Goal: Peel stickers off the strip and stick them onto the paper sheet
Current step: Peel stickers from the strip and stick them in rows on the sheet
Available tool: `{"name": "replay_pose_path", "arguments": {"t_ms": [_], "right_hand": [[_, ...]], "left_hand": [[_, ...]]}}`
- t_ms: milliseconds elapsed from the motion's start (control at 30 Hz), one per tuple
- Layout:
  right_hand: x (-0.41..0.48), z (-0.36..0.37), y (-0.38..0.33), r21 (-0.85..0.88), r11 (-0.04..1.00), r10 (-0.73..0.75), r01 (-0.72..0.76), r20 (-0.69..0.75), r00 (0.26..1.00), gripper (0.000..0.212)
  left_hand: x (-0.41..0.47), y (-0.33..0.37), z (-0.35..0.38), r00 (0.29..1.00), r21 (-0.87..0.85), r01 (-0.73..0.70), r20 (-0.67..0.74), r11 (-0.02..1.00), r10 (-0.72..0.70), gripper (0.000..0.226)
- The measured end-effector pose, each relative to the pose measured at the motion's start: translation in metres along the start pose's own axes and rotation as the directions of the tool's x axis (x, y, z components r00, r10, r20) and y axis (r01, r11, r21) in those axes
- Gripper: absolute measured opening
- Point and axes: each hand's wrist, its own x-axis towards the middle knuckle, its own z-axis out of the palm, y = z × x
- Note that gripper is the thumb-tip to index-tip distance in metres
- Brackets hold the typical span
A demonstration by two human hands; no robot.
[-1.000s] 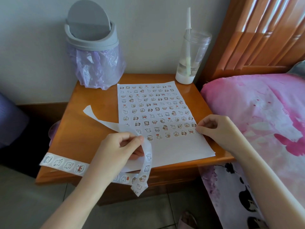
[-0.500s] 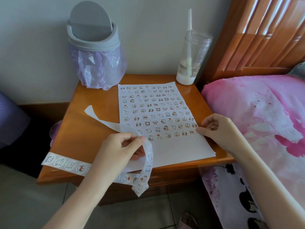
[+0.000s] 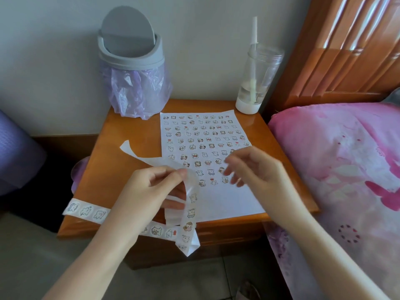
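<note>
Left hand pinches the sticker strip; right hand hovers empty, fingers loosely spread. Bend the strip sharply so a sticker edge lifts.

On the nightstand lies the paper sheet; bin behind left; cup behind right; bed alongside right.

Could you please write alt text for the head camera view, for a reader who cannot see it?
A left hand pinches a sticker strip by a sticker-dotted paper sheet on a wooden nightstand; the blurred right hand hovers open above the sheet.
</note>
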Motion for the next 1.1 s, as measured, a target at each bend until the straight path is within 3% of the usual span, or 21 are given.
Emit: {"name": "replay_pose_path", "arguments": {"t_ms": [67, 133, 400, 567, 767, 1100], "right_hand": [[-0.01, 0.017, -0.012, 0.074, 0.997, 0.007, -0.017, 0.145, 0.989, 0.027], [-0.018, 0.029, -0.019, 0.167, 0.985, 0.012, -0.046, 0.2, 0.98, 0.025], [-0.016, 0.037, -0.021, 0.416, 0.897, 0.086, -0.152, 0.172, 0.981, 0.015], [-0.017, 0.041, -0.018, 0.284, 0.955, 0.054, -0.083, 0.108, 0.993, 0.01], [-0.019, 0.042, -0.016, 0.174, 0.984, 0.018, -0.031, 0.075, 0.997, 0.011], [-0.021, 0.047, -0.013, 0.025, 0.991, -0.133, 0.133, 0.003, 0.991, 0.013]], "left_hand": [[-0.003, 0.004, -0.003, 0.999, -0.019, -0.015, -0.036, 1.0, 0.014, 0.013], [-0.004, 0.006, -0.004, 0.997, -0.016, -0.039, -0.066, 0.999, 0.038, 0.014], [-0.006, 0.006, -0.008, 0.992, 0.03, -0.074, -0.096, 0.997, 0.076, 0.02], [-0.007, 0.009, -0.01, 0.999, -0.085, 0.002, -0.04, 0.996, -0.005, 0.033], [-0.009, 0.009, -0.01, 0.999, -0.023, -0.01, 0.045, 1.0, 0.011, 0.018], [-0.009, 0.009, -0.011, 0.999, -0.055, -0.004, 0.033, 0.999, 0.006, 0.016]]}}
